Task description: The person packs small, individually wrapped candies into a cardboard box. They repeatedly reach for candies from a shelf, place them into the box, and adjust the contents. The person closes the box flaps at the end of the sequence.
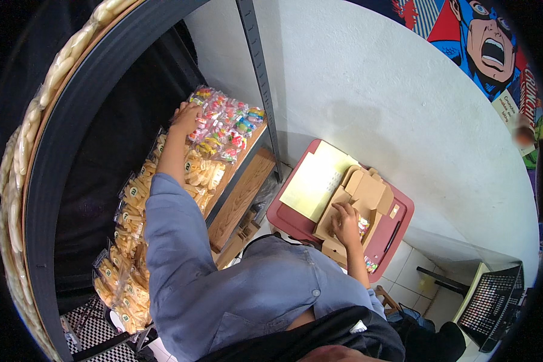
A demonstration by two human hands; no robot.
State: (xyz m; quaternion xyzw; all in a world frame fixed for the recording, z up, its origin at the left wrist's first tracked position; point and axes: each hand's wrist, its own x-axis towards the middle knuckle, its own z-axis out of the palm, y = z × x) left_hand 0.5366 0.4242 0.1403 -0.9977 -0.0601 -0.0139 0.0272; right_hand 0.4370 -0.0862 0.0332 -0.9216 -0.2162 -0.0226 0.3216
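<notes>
My left hand reaches to the shelf and touches the near left side of several clear bags of colorful wrapped candy. Its fingertips are partly hidden, so a grip cannot be made out. Over an open cardboard box is my right hand, fingers bent and apart, with nothing visible between them. Some colorful wrapped candy shows inside the box beside that hand. The box sits on a dark red plastic tabletop, partly on a pale sheet with printed marks.
Bags of tan tube-shaped snacks line the shelf near my left arm. A dark metal shelf post rises between shelf and tabletop. On the tabletop lie a black pen and more candy. A black plastic basket stands at lower right.
</notes>
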